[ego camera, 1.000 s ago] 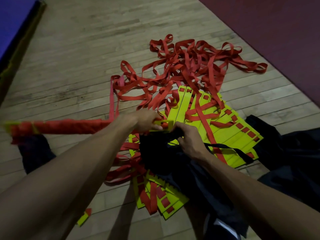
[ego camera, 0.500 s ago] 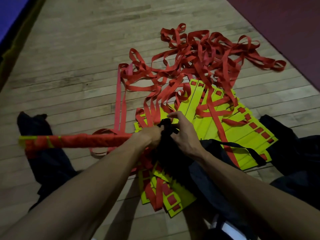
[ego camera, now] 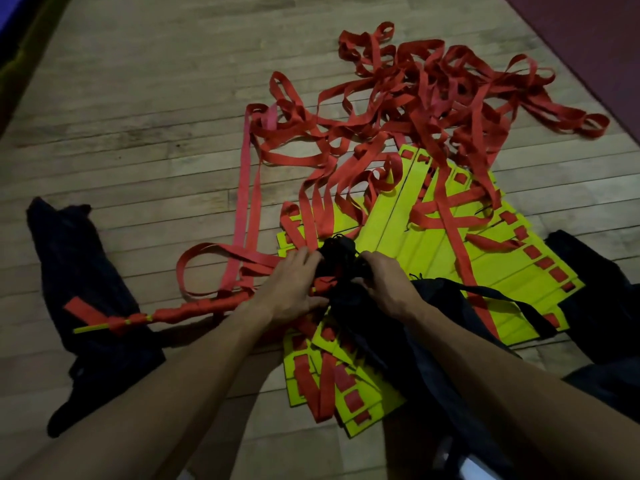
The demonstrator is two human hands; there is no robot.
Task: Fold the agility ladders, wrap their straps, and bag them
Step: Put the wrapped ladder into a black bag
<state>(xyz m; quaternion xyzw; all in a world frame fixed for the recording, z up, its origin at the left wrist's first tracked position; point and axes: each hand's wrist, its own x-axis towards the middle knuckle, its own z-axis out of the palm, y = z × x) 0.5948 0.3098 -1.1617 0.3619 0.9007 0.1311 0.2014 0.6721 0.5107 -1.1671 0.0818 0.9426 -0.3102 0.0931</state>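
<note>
A ladder bundle (ego camera: 194, 310), yellow rungs wound tight in red strap, lies low from the left towards the middle. My left hand (ego camera: 291, 289) grips its near end at the gathered mouth of a black bag (ego camera: 408, 327). My right hand (ego camera: 384, 285) pinches that mouth from the other side. The bundle's far end rests over a second black bag (ego camera: 79, 271) at the left. Loose yellow rungs (ego camera: 450, 244) fan out behind the hands, more rungs (ego camera: 332, 379) lie under my forearms, and a tangle of red strap (ego camera: 415, 98) spreads beyond.
All of this sits on a wooden floor (ego camera: 138, 98). A third piece of black cloth (ego camera: 602, 289) lies at the right. A maroon mat (ego camera: 588, 29) borders the far right, a blue mat (ego camera: 7, 22) the far left.
The bundle's far end has dropped from mid-air onto the left black bag. Both hands have closed in on the bag's mouth, and the view has shifted left.
</note>
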